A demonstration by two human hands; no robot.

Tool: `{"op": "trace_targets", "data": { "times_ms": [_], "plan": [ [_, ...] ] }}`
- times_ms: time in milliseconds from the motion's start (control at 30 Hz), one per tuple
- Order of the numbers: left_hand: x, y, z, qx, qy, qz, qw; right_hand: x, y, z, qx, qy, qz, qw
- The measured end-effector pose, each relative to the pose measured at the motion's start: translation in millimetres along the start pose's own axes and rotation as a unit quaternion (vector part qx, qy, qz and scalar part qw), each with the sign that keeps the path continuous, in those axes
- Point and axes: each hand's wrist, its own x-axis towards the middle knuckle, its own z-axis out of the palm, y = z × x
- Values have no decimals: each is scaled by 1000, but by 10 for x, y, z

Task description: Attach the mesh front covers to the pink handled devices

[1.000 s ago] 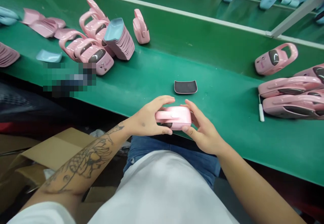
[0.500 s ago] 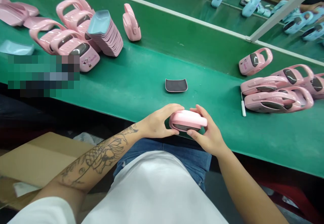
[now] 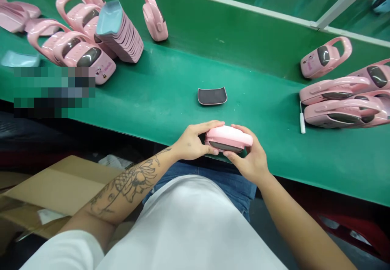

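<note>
Close to the front edge of the green table, both hands grip one pink plastic housing with a dark window and a rounded handle. My left hand pinches its left end, fingertips on the far side and thumb on the near side. Around the right end closes my right hand, its thumb near the dark window. Beyond the hands lies a small curved panel with a dark inner face and a thin pale pink rim.
Left on the green table are several pink housings, a stack of curved pink panels topped by a blue one, and a lone housing. More housings and a white-handled screwdriver lie right. A cardboard box stands below.
The camera view has shifted, so things at the right sit farther right and the far blue items have mostly left the frame. Both hands keep their hold on the pink housing.
</note>
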Motion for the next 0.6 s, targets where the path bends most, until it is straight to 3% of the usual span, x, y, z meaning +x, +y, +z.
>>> {"op": "trace_targets", "data": {
  "times_ms": [200, 333, 500, 600],
  "plan": [
    [63, 53, -132, 39, -68, -17, 997, 44, -17, -7, -37, -2, 9, 999],
    [13, 24, -88, 75, -43, 26, 996, 32, -56, 45, -38, 25, 21, 999],
    [-29, 38, -5, 55, -9, 23, 998, -35, -140, 132, 32, 49, 89, 994],
    [95, 53, -96, 123, 21, 51, 991, 246, -133, 41, 64, 107, 119, 985]
  ]
}}
